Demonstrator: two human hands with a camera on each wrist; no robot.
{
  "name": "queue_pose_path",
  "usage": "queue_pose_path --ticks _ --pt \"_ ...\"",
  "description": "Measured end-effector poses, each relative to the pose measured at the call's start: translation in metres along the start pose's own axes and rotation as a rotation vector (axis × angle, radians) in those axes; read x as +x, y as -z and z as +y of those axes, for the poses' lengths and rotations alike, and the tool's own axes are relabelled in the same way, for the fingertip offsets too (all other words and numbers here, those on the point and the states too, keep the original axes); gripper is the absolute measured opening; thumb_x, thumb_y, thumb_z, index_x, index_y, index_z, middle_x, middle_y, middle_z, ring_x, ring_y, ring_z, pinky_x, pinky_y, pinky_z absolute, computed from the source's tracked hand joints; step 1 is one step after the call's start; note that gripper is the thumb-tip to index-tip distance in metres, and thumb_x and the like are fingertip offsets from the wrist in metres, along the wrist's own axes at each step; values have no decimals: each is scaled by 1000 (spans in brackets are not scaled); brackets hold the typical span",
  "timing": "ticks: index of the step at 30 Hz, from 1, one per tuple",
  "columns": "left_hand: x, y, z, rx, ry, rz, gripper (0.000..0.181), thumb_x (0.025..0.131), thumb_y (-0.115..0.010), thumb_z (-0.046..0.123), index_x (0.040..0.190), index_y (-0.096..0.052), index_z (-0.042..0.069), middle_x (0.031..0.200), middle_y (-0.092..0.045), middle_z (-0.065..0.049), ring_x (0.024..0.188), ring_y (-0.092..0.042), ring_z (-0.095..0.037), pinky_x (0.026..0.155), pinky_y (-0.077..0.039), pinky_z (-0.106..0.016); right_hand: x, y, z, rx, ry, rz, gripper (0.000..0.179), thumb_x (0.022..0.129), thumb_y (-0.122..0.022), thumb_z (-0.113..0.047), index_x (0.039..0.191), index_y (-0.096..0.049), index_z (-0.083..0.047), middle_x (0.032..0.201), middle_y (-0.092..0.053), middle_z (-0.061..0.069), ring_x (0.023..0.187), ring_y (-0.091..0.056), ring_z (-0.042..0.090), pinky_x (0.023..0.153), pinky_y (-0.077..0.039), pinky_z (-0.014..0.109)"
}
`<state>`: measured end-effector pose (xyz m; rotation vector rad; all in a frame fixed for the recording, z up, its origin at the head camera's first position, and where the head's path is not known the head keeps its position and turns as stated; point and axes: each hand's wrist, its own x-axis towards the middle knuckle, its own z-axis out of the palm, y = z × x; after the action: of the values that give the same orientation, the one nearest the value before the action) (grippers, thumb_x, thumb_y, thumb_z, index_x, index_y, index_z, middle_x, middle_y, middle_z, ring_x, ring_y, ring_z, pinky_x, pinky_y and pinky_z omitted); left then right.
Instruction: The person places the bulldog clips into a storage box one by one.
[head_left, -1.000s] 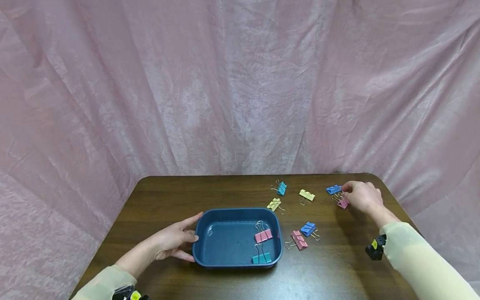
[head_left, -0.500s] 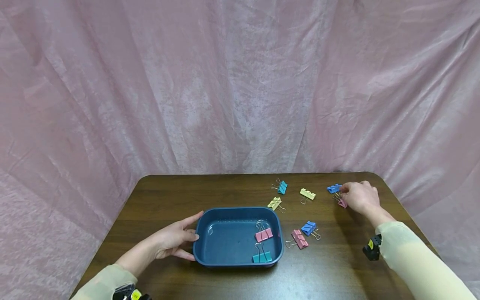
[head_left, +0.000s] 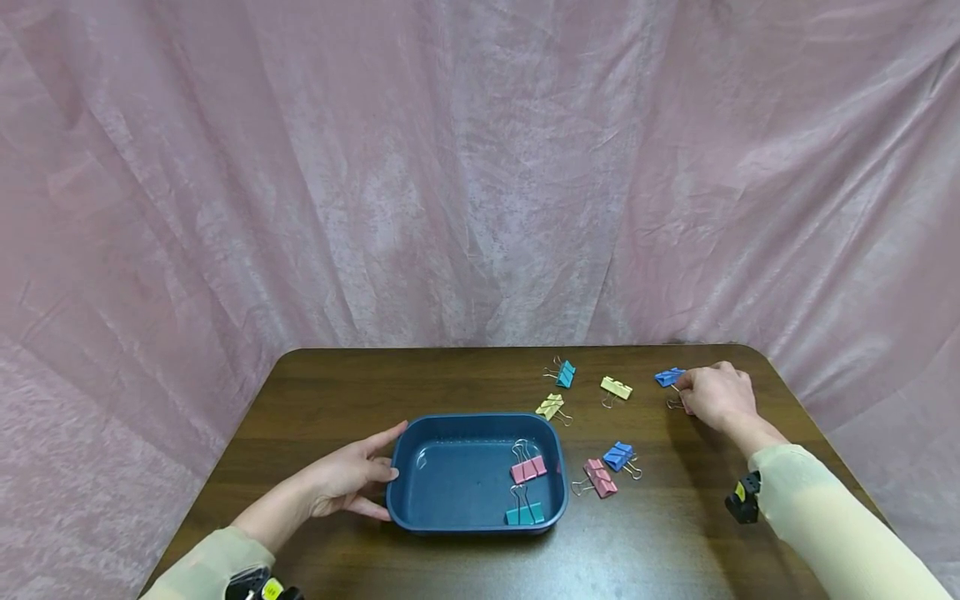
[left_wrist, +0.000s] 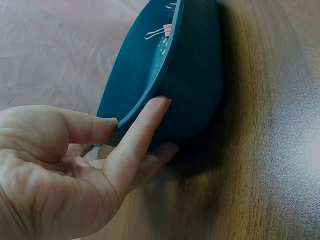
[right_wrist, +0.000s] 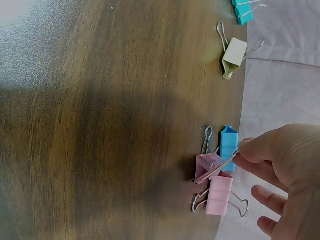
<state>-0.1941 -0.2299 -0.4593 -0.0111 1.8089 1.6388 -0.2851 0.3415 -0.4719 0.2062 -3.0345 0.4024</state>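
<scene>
In the head view, the left hand (head_left: pixel 348 479) holds the left end of a dark blue tray (head_left: pixel 478 532), with its digits against the rim and outer wall. A pink binder clip (head_left: pixel 528 469) and a teal one (head_left: pixel 525 514) lie inside. In the right wrist view, the right hand (right_wrist: pixel 280 165) pinches a wire handle of a dark pink binder clip (right_wrist: pixel 206 166) between thumb and finger. A lighter pink clip (right_wrist: pixel 219 196) and a blue clip (right_wrist: pixel 229 142) lie beside it. From the head camera, the hand mostly covers the pinched clip.
On the brown table (head_left: pixel 337 387) lie a teal clip (head_left: pixel 565 374), two yellow clips (head_left: pixel 617 387), a pink clip (head_left: pixel 599 478) and a blue clip (head_left: pixel 618 455), all right of or behind the tray. A pink curtain (head_left: pixel 480 183) hangs behind the table.
The right hand has shifted slightly left and lower over the pink clip, which is now more covered. The left hand and tray stay where they were.
</scene>
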Motion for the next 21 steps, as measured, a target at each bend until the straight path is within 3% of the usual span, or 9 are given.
queue_pose_path --ticks 5,14,21 --pt "0 1 0 4 1 -1 79 103 -53 2 166 -12 21 153 -35 -37 124 -59 -44 74 -63 -51 -2 0 -3 -13 15 4 17 90 -63 -10 99 -78 -9 59 -63 -10 115 -48 51 95 -31 70" --pt "0 1 0 3 2 5 78 103 -54 2 166 -12 21 154 -35 -37 124 -59 -43 74 -63 -51 -4 -1 -7 -35 33 8 12 93 -67 -17 93 -79 -15 56 -63 -11 109 -51 47 90 -34 68" --pt "0 0 0 2 1 5 78 103 -54 2 166 -13 21 154 -35 -37 121 -61 -43 74 -63 -51 -4 -3 -8 -54 38 32 11 90 -74 -23 91 -81 -15 89 -77 3 101 -55 45 85 -38 66"
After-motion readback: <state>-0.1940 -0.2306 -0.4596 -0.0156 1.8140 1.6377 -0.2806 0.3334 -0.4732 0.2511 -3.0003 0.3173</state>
